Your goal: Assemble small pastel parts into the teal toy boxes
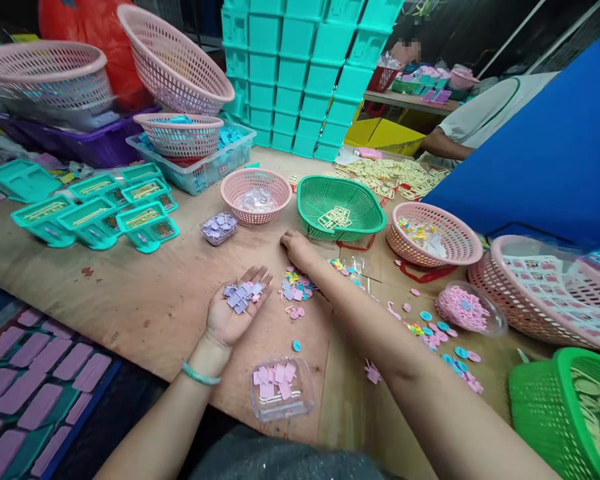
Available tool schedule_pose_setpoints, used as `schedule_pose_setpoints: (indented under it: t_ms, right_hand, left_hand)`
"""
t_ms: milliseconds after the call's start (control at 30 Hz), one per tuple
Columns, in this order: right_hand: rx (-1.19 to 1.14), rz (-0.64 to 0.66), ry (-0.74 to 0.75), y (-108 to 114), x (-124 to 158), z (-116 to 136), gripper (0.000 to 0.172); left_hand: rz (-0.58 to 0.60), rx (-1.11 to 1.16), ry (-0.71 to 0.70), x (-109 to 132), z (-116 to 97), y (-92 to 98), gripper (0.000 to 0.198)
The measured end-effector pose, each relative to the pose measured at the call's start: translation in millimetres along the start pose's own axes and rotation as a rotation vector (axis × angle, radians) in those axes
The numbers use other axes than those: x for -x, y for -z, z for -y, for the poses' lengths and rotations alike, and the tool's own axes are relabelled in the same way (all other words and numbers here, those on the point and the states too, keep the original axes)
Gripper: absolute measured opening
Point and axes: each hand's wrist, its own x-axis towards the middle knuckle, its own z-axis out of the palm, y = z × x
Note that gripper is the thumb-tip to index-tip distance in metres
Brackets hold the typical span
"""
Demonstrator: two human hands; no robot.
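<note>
My left hand (233, 313) lies palm up over the table, fingers extended, with a heap of small lavender square plastic pieces (240, 298) resting on it. My right hand (296, 250) is near the front of the green basket (305, 207), its fingers curled together and pointing left; what they hold, if anything, is hidden. Just below its wrist is a pile of mixed small plastic pieces (299, 288). A clear box with more lavender pieces (219, 228) stands to the left of my right hand. Closer to my body sits a clear box of pink square pieces (280, 381).
Turquoise trays (145, 227) stand at left, and stacked turquoise bins (300, 87) rise behind. Pink baskets (256, 217) ring the work area. Loose discs (460, 363) lie by my right arm, near a bright green basket (535, 407). A co-worker's arm (445, 143) shows behind a blue panel (545, 147).
</note>
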Motion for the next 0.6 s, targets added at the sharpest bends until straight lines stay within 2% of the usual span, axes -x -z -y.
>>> schedule_pose_setpoints:
  t_ms: [67, 233, 333, 400, 467, 600]
  right_hand:
    - [-0.062, -0.029, -0.002, 4.1, 27.9, 6.1, 0.028]
    - [-0.48, -0.099, 0.144, 15.9, 94.8, 27.8, 0.028]
    - [-0.392, -0.139, 0.069, 16.2, 125.0, 23.8, 0.021]
    - [-0.289, -0.093, 0.044, 11.3, 139.3, 17.4, 0.017]
    - [-0.212, -0.045, 0.055, 4.6, 148.3, 13.1, 0.016]
    - [-0.056, -0.066, 0.027, -2.6, 153.3, 11.0, 0.017]
  left_hand:
    - [-0.062, -0.013, 0.002, -2.7, 3.9, 0.6, 0.052]
    - [-0.156, -0.049, 0.061, -7.7, 23.1, -9.7, 0.044]
    - [-0.233, -0.069, 0.09, -4.8, 27.6, -10.3, 0.042]
    - [-0.253, -0.079, 0.096, -1.7, 27.1, -7.3, 0.042]
    - [-0.244, -0.079, 0.1, 1.6, 25.9, -3.9, 0.042]
    - [-0.23, -0.071, 0.11, 8.1, 25.5, -1.3, 0.046]
